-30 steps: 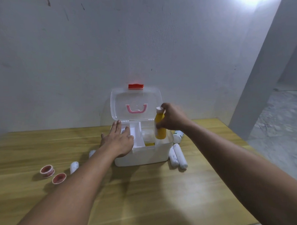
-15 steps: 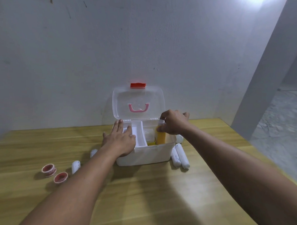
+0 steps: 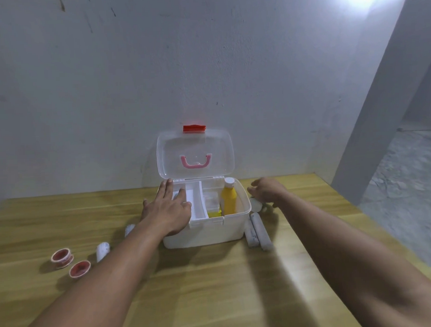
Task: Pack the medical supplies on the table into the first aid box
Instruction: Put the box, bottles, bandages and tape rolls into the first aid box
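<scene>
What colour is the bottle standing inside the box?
The bottle is yellow with a white cap, seen clearly in the head view.

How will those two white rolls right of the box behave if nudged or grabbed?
The two white rolls lie on their sides on the smooth table, so they would probably roll sideways. They look like soft bandage, likely light and squashy, not fragile.

first aid box (image 3: 213,231): white, lid open | yellow bottle (image 3: 229,199): upright inside, right compartment
</scene>
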{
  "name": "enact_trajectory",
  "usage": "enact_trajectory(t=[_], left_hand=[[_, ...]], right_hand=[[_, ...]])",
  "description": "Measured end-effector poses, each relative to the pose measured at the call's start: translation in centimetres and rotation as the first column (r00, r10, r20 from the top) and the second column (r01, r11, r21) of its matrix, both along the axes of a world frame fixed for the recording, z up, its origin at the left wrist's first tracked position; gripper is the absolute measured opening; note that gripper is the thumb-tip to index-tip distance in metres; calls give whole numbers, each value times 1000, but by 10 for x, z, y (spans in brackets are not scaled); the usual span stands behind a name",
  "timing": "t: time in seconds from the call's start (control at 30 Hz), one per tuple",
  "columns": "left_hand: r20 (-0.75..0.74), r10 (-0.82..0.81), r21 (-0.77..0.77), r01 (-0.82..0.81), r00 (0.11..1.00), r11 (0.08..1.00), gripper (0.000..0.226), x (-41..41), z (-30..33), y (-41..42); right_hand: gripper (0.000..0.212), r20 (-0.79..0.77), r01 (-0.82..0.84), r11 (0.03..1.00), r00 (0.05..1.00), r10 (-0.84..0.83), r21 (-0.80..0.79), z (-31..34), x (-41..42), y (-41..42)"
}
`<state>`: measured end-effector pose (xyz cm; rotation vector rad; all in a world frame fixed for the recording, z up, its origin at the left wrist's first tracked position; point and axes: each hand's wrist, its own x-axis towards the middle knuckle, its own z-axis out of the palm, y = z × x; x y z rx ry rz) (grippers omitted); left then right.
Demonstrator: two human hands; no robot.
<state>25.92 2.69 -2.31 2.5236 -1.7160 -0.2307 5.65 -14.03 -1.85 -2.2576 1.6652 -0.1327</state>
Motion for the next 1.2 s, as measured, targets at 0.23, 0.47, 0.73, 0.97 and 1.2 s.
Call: enact_trajectory(t=[0.23, 0.47, 0.73, 0.97, 1.2], left_hand=[[-1, -2, -4, 2, 1000, 1000, 56, 1, -1, 0], [31, 0, 14, 0, 1000, 1000, 57, 0, 0, 0], [66, -1, 34, -1, 998, 999, 58, -4, 4, 1], [146, -27, 66, 17, 989, 998, 63, -8, 16, -5], [47, -101, -23, 102, 994, 995, 63, -2, 6, -6]], right_hand=[[34, 246, 229, 972, 941, -233, 45, -11, -6, -3], [69, 588, 210, 969, 771, -244, 127, 6, -19, 8], [76, 772, -59, 998, 635, 18, 26, 59, -25, 48], [68, 603, -133, 965, 759, 245, -225, 68, -14, 87], [59, 403, -180, 925, 860, 313, -335, 37, -6, 89]])
